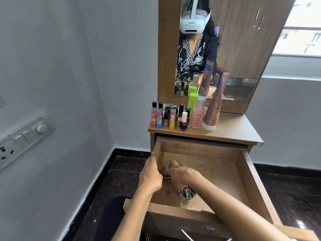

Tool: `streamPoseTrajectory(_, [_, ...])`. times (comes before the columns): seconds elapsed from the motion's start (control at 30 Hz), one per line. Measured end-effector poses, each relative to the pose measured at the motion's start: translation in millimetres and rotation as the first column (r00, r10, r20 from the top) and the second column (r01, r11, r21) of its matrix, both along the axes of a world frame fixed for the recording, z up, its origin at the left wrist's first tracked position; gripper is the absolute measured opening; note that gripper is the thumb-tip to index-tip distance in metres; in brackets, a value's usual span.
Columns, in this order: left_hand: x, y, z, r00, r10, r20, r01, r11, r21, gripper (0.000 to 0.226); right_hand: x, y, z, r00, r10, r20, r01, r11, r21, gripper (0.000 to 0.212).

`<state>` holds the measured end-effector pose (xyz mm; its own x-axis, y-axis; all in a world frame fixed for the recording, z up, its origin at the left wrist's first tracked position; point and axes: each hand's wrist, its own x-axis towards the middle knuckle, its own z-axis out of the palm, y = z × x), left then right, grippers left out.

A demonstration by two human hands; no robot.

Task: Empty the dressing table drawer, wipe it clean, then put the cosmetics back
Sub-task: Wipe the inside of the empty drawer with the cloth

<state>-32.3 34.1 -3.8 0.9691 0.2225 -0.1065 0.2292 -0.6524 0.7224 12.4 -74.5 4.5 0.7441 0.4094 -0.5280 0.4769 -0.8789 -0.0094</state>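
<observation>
Right hand (180,176) is gripping a grey patterned cloth (186,193), wiping the open wooden drawer (250,181); left hand (151,173) is seemingly clutching its side wall, steadying. Small colourful cosmetics bottles (180,117) are waiting on the worktop (234,127).

Counts on and around the dressing table
One open drawer (257,185), one cloth (185,193), two hands, one green bottle (192,100), one pink bottle (198,115), one tall tube (212,108), one mirror (243,49)

Soft daylight from window (302,26) at right; glare on dark floor (302,223); wide-angle bending at edges; slight softness.
</observation>
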Motion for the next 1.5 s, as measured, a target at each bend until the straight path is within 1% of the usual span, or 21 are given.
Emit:
streamPoseTrajectory(0.1, [0.1, 0.5, -1.3, 1.000, -0.005, 0.004, 0.005, 1.000, -0.001, 0.062, 16.7, 8.7, -1.4, 0.997, -0.066, 0.043, 0.067, 0.998, -0.009, 0.074])
streamPoseTrajectory(0.2, [0.8, 0.8, -1.7, 1.000, -0.007, 0.008, 0.007, 1.000, 0.001, 0.062, 29.0, 14.5, -2.2, 0.994, -0.111, 0.023, 0.112, 0.993, -0.033, 0.069])
streamPoseTrajectory(0.27, [1.1, 1.1, -1.9, 1.000, -0.005, 0.003, 0.005, 1.000, 0.002, 0.062, 30.7, 15.6, -6.9, 0.989, -0.148, 0.033, 0.148, 0.989, -0.006, 0.063])
streamPoseTrajectory(0.37, [0.0, 0.3, -2.3, 1.000, 0.000, -0.007, 0.000, 1.000, 0.002, 0.062, 25.6, 13.5, -12.6, 0.984, -0.174, 0.049, 0.172, 0.984, 0.034, 0.063])
streamPoseTrajectory(0.57, [0.9, -0.7, 0.3, 1.000, 0.015, -0.019, -0.016, 1.000, -0.022, 0.065, 5.3, 6.2, 2.5, 1.000, -0.019, 0.004, 0.019, 0.993, 0.117, 0.051])
streamPoseTrajectory(0.63, [-0.2, -0.7, 2.2, 1.000, 0.026, -0.016, -0.026, 0.999, -0.048, 0.063, -2.8, 0.4, 7.3, 0.998, 0.057, -0.038, -0.050, 0.984, 0.169, 0.056])
streamPoseTrajectory(0.7, [-1.8, -0.5, 3.9, 0.999, 0.036, -0.015, -0.038, 0.996, -0.081, 0.060, -11.2, -7.6, 10.8, 0.979, 0.170, -0.117, -0.145, 0.970, 0.196, 0.063])
streamPoseTrajectory(0.77, [-3.2, -0.6, 5.1, 0.999, 0.044, -0.012, -0.045, 0.993, -0.112, 0.057, -16.2, -14.9, 8.6, 0.956, 0.205, -0.211, -0.149, 0.956, 0.254, 0.066])
streamPoseTrajectory(0.83, [-3.4, -0.6, 5.8, 0.999, 0.052, -0.006, -0.052, 0.990, -0.129, 0.056, -13.0, -17.3, 5.9, 0.946, 0.204, -0.254, -0.123, 0.946, 0.301, 0.063])
streamPoseTrajectory(0.93, [-2.6, -0.1, 6.7, 0.998, 0.061, -0.009, -0.062, 0.987, -0.147, 0.056, 4.0, -16.5, 7.7, 0.962, 0.150, -0.226, -0.069, 0.942, 0.329, 0.052])
streamPoseTrajectory(1.03, [-2.6, 0.0, 7.3, 0.998, 0.063, -0.008, -0.063, 0.986, -0.152, 0.056, 22.0, -12.3, 13.6, 0.990, 0.034, -0.134, 0.019, 0.926, 0.376, 0.057])
streamPoseTrajectory(1.1, [-2.9, 0.0, 7.4, 0.998, 0.063, -0.003, -0.062, 0.987, -0.147, 0.054, 28.1, -8.8, 13.3, 0.996, -0.011, -0.086, 0.044, 0.917, 0.397, 0.058])
streamPoseTrajectory(1.17, [-2.6, 0.3, 6.8, 0.998, 0.062, -0.002, -0.062, 0.988, -0.142, 0.054, 27.9, -7.6, 10.1, 0.997, 0.005, -0.081, 0.028, 0.912, 0.410, 0.054])
streamPoseTrajectory(1.23, [-2.4, 0.2, 6.0, 0.998, 0.062, -0.002, -0.061, 0.989, -0.135, 0.054, 21.8, -9.1, 5.8, 0.995, 0.051, -0.084, -0.013, 0.916, 0.400, 0.046])
streamPoseTrajectory(1.33, [-3.0, -0.7, 6.8, 0.998, 0.065, -0.010, -0.065, 0.987, -0.144, 0.055, 10.8, -10.7, 2.0, 0.981, 0.127, -0.145, -0.058, 0.913, 0.404, 0.037])
streamPoseTrajectory(1.4, [-3.1, -0.7, 7.2, 0.998, 0.063, -0.013, -0.065, 0.987, -0.147, 0.055, 9.6, -8.5, 2.6, 0.974, 0.155, -0.163, -0.080, 0.915, 0.394, 0.039])
streamPoseTrajectory(1.5, [-2.6, -0.5, 7.7, 0.998, 0.066, -0.017, -0.068, 0.989, -0.133, 0.054, 18.1, -6.6, 4.9, 0.991, 0.091, -0.102, -0.042, 0.912, 0.407, 0.045])
